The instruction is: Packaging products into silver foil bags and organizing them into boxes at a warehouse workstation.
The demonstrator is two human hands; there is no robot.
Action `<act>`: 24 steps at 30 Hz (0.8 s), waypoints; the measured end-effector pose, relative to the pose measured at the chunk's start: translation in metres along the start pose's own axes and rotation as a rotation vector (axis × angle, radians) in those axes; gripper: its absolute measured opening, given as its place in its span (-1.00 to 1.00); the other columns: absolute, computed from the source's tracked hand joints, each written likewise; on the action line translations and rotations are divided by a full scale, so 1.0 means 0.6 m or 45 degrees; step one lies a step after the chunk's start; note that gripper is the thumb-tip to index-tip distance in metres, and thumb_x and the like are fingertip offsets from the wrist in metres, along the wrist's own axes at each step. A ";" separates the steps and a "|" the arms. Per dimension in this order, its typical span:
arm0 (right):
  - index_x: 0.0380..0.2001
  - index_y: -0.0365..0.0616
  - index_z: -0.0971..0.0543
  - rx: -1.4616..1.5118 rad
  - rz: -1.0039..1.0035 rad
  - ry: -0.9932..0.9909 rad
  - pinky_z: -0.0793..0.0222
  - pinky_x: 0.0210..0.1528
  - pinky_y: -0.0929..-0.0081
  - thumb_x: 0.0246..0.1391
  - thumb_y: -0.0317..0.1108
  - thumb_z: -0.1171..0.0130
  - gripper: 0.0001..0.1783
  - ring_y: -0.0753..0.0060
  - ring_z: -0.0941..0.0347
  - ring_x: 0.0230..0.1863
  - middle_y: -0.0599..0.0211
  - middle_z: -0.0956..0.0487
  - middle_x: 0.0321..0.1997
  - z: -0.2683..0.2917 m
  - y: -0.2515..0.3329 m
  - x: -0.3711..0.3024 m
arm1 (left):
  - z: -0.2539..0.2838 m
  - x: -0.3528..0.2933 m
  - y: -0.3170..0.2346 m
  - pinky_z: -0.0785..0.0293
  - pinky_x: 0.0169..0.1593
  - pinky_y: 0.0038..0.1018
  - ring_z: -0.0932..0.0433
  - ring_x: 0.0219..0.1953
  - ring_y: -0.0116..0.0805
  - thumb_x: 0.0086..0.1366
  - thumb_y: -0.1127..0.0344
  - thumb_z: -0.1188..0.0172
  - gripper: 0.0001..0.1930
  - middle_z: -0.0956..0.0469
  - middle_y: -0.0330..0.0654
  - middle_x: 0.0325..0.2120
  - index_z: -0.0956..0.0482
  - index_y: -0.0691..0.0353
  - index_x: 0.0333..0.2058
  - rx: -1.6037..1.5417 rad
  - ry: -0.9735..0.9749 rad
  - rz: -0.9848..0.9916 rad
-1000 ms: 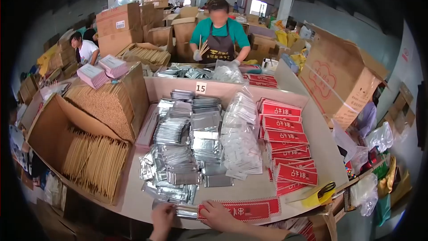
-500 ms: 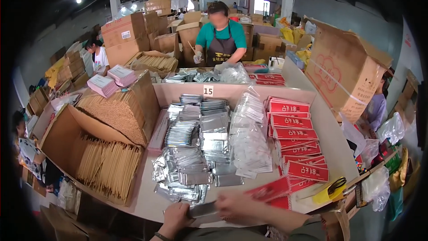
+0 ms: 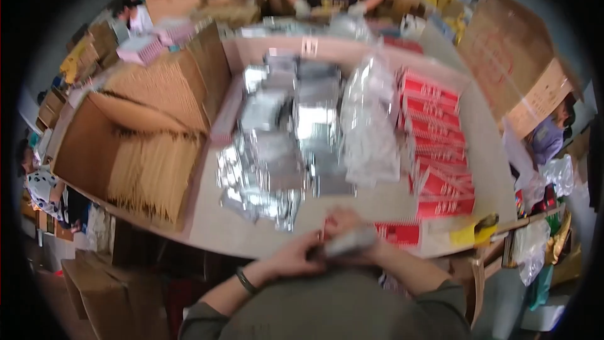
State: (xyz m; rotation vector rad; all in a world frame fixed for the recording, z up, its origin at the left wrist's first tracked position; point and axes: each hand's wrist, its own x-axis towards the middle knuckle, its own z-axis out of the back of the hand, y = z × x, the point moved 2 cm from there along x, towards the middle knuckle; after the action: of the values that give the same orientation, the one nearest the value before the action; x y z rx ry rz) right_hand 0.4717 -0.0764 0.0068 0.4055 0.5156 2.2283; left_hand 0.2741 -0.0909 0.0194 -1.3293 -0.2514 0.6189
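A blurred, flat silver-grey packet (image 3: 351, 243) is at the near edge of the pale table (image 3: 217, 230), its left end grasped by the left hand (image 3: 301, 255), the right hand (image 3: 360, 230) behind it, grip too blurred to tell, beside a flat red rectangular sleeve (image 3: 401, 233)

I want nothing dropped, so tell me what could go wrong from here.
The blurred grey item by the left hand and right hand is near the front edge of the table; a fumble could drop it. The red packet nearest the right hand might get brushed off. The loosely overlapping silver packets may slide if bumped.
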 end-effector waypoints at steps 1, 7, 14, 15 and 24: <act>-0.29 -0.18 -0.51 -0.137 0.013 -0.197 -0.39 -0.08 0.11 0.04 -0.13 -0.20 -0.67 -0.08 -0.45 -0.13 0.06 -0.50 -0.22 0.028 0.030 -0.004 | 0.022 -0.018 -0.014 -0.44 0.07 -0.29 -0.52 -0.01 -0.14 0.09 0.16 -0.37 -0.43 -0.53 0.02 -0.13 -0.44 0.31 0.03 0.115 -0.149 0.412; -0.42 -0.18 -0.53 0.062 -0.785 0.328 -0.42 -0.25 0.07 0.12 -0.11 -0.14 -0.69 -0.09 -0.52 -0.32 0.05 -0.57 -0.43 0.009 0.051 0.027 | 0.044 -0.077 0.067 -0.49 -0.16 -0.22 -0.54 -0.17 0.05 0.02 0.18 -0.41 -0.50 -0.53 -0.01 -0.20 -0.45 0.25 -0.10 0.695 -0.884 0.575; -0.51 -0.18 -0.55 0.055 -0.749 -0.056 -0.43 -0.29 0.02 0.07 -0.17 -0.10 -0.71 -0.07 -0.55 -0.38 0.05 -0.58 -0.52 -0.031 0.039 0.012 | 0.042 -0.103 0.055 -0.51 -0.17 -0.20 -0.56 -0.22 0.03 -0.05 0.23 -0.45 -0.36 -0.52 -0.07 -0.21 -0.45 0.18 0.05 0.831 -0.627 0.340; -0.52 -0.18 -0.56 0.096 -0.775 -0.021 -0.43 -0.27 0.02 0.03 -0.17 -0.12 -0.72 -0.07 -0.55 -0.38 0.05 -0.58 -0.51 -0.030 0.036 0.016 | 0.050 -0.108 0.049 -0.51 -0.17 -0.20 -0.56 -0.22 0.03 -0.05 0.23 -0.45 -0.36 -0.52 -0.07 -0.21 -0.45 0.18 0.05 0.838 -0.627 0.317; -0.45 -0.11 -0.61 -0.335 -0.400 -0.241 -0.42 -0.29 0.06 0.00 -0.30 -0.13 -0.85 -0.03 -0.52 -0.33 0.05 -0.58 -0.41 -0.022 -0.070 0.046 | 0.106 -0.084 0.031 -0.45 0.01 -0.21 -0.51 -0.05 0.04 -0.06 0.03 -0.49 -0.27 -0.53 -0.01 -0.11 -0.46 0.24 0.07 1.062 -0.547 -0.190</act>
State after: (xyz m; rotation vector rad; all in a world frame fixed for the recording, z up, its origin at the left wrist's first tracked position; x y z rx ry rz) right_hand 0.4749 -0.0331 -0.0216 0.3646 0.1678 1.8989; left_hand 0.1956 -0.0646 0.0258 -0.3654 -0.3820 0.7649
